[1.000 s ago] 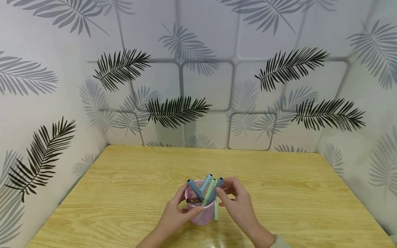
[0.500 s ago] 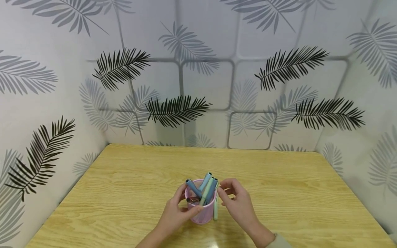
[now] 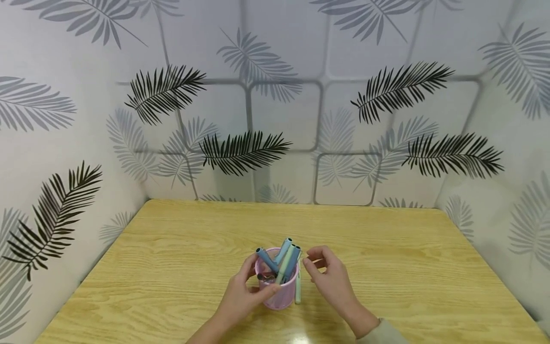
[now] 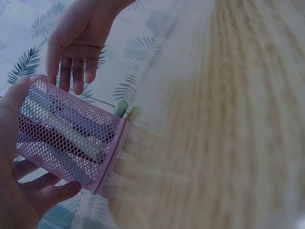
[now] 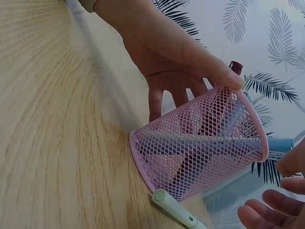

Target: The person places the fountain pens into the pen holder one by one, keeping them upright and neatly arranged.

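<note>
A pink mesh pen cup (image 3: 279,296) stands upright on the table, and my left hand (image 3: 240,294) grips it round the left side, thumb across the front of the rim. Several pens lean inside: a blue pen (image 3: 267,259) to the left, a light blue pen (image 3: 283,251), a light green pen (image 3: 285,267) and a darker blue pen (image 3: 293,262). A dark red pen (image 5: 235,67) shows at the rim in the right wrist view. My right hand (image 3: 333,277) hovers just right of the rim, fingers loosely bent, holding nothing. Another light green pen (image 5: 176,210) lies beside the cup's base.
The wood-grain table (image 3: 180,248) stretches out on both sides of the cup and behind it. Walls (image 3: 283,114) with a leaf pattern enclose it at the back and on both sides.
A second ago my right fingers held the darker blue pen near its top. They have let go and drawn slightly right, and that pen now leans against the green one. The left hand keeps its grip.
</note>
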Motion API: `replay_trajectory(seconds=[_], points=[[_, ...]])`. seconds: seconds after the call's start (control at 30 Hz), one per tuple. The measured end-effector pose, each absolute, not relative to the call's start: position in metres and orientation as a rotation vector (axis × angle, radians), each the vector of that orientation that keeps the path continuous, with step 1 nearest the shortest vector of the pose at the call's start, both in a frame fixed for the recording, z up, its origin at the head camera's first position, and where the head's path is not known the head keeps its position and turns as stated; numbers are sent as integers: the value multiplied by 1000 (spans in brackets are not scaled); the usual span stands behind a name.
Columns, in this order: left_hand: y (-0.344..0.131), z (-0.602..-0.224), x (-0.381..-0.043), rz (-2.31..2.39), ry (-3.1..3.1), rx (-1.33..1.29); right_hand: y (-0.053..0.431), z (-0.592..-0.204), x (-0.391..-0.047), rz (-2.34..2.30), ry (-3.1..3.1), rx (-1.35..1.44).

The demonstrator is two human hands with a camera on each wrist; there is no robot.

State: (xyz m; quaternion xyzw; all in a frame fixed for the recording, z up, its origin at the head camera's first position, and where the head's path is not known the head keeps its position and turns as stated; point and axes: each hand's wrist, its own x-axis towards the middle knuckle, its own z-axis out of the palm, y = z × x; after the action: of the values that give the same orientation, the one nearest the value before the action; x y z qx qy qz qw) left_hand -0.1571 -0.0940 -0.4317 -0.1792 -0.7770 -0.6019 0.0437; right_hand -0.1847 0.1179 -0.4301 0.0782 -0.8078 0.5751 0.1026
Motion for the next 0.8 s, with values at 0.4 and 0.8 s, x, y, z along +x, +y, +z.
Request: replay_trajectory(seconds=[0.4, 0.8], points=[[-95, -433, -157, -1850, -2372, -541, 124, -444, -201, 1482, -2467, 181], [-97, -431, -154, -1859, -2356, -534, 125, -457, -215, 1429, -2546, 223]])
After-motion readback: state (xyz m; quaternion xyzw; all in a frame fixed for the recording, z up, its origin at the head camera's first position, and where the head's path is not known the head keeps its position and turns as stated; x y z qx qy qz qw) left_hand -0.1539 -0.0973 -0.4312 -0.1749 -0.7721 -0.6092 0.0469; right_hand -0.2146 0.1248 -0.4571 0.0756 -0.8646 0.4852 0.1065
